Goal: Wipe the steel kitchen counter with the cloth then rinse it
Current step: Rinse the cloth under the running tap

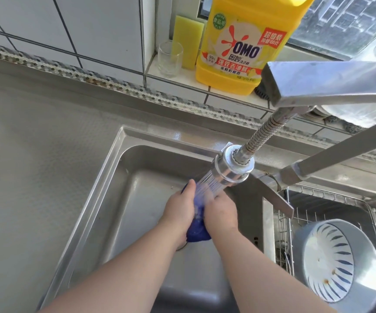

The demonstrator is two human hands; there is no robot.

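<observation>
Cloth: blue cloth (197, 229), bunched between both hands at the centre of the frame, over the sink basin and under the running spray.
Left hand: left hand (179, 210) wraps the cloth's left side, thumb up along its upper edge; the fingers are hidden behind the cloth.
Right hand: right hand (221, 211) pressed to the cloth's right side, gripping it against the left hand.
Water: streams fall from the spray head (233, 168), centre right, on a flexible metal hose, onto the cloth and hands.
Sink: steel sink (123, 168), lower centre of the frame.
Counter: steel counter (35, 154) fills the left side of the frame.
Right basin: wire rack holds a blue-patterned bowl (331, 263), lower right, lying on its side.
Sill, upper centre: yellow detergent bottle (243, 44), beside it a yellow sponge (188, 41) standing on edge and a clear glass (169, 59).
</observation>
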